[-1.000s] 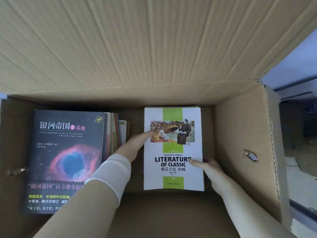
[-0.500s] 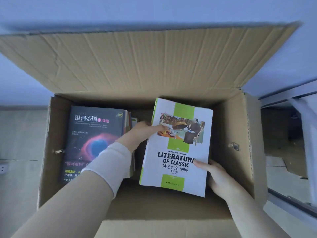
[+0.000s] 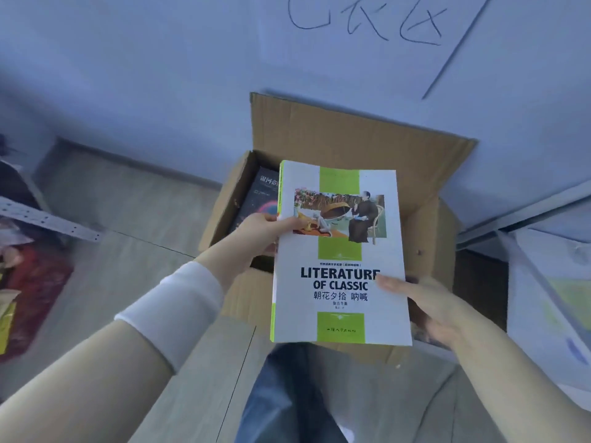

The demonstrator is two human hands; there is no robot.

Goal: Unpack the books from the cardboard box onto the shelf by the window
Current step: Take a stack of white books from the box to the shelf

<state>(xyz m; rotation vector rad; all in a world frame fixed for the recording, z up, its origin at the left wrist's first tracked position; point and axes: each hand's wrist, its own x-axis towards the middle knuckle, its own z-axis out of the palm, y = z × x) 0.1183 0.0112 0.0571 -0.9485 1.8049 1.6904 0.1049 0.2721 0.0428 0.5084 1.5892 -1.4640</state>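
A white and green book (image 3: 340, 276) titled "Literature of Classic" is held flat above the open cardboard box (image 3: 358, 135). My left hand (image 3: 259, 233) grips its left edge, thumb on the cover. My right hand (image 3: 425, 302) holds its right edge lower down, thumb on the cover. A dark book with a nebula cover (image 3: 260, 199) remains inside the box at its left side, partly hidden by the white book and my left hand.
The box stands on a wood-look floor against a pale wall. A white perforated metal shelf rail (image 3: 48, 220) and red and yellow items (image 3: 32, 289) are at the left. A window frame (image 3: 524, 212) and white surface are at the right. My knee in jeans (image 3: 287, 394) is below.
Both hands have lifted the white book up out of the box. The view has pulled back, so the box now looks smaller and the floor and wall show.
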